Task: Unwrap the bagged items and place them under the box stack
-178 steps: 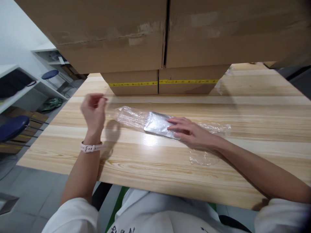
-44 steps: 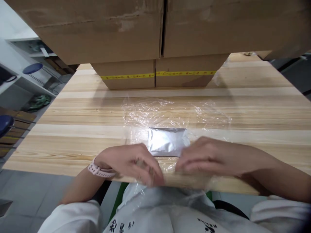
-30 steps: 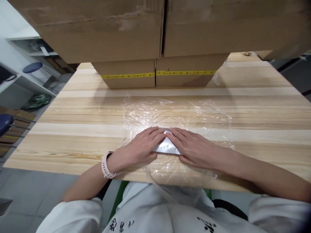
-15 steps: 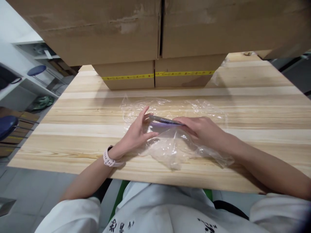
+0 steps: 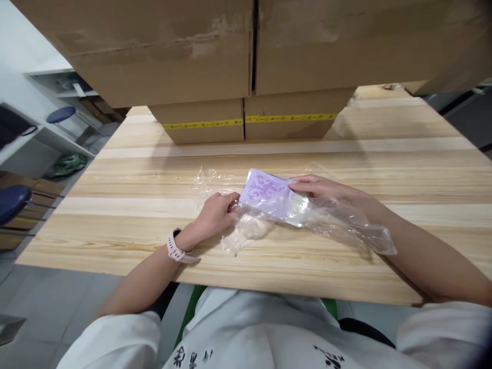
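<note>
Pouch has just flipped: the flat pouch (image 5: 265,195) now shows its purple patterned face, not the plain silver one, and the clear plastic film (image 5: 346,225) has gone from spread out to bunched, draped over the pouch's lower right part. Meaning, as judged: printed side can be seen, wrap is only loose and partial, nothing looks sealed. Pouch sits between both hands over the middle of the wooden table (image 5: 230,271), slanted, its left end farther from the person; looks tilted, can't tell if any edge touches the wood. Right hand (image 5: 323,189) has its fingers closed narrow on the pouch's upper right edge, film trailing beside and below that forearm. Left hand (image 5: 215,215) is at the pouch's left end, fingers curled and close together; can't tell if they pinch film, pouch edge or both. Counts: one pouch, two hands, one pale pink watch band (image 5: 177,251) on the left wrist, one table. Film reads as one crumpled mass; number of pieces can't be told. Stacked cartons behind: two upper cartons (image 5: 161,51), two lower cartons (image 5: 207,113), the lower pair crossed by yellow tape (image 5: 292,118). Blue stools (image 5: 60,114): two visible, off to the left.
</note>
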Available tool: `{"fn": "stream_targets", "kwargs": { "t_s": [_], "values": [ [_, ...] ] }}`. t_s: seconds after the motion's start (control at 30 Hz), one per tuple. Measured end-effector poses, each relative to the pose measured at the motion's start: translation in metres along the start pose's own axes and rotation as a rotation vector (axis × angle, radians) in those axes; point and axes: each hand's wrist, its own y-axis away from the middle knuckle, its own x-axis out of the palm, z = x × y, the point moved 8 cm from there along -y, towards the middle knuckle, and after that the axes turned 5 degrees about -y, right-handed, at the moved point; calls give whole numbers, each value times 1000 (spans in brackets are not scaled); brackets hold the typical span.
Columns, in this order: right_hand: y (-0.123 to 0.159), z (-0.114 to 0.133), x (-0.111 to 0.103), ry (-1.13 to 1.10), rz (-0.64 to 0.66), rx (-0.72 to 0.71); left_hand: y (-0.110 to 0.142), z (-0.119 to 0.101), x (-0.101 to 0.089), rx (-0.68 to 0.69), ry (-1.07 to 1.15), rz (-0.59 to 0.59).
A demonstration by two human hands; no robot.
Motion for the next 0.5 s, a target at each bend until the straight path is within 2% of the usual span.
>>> {"fn": "stream_targets", "kwargs": {
  "t_s": [0.17, 0.27, 0.37, 0.43, 0.5],
  "values": [
    [0, 0, 24, 154, 88, -45, -1, -1, 1, -60, 12, -18],
    [1, 2, 29, 84, 82, -90, 1, 1, -3, -86, 162, -96],
    [4, 15, 10, -91, -94, -155, 2, 13, -8, -149, 591, -215],
    [15, 35, -12, -175, -275, -263, 2, 21, -10, -197, 840, -281],
    [36, 56, -29, -219, -434, -404, 0, 21, -14, -214, 974, -308]
  ]
}}
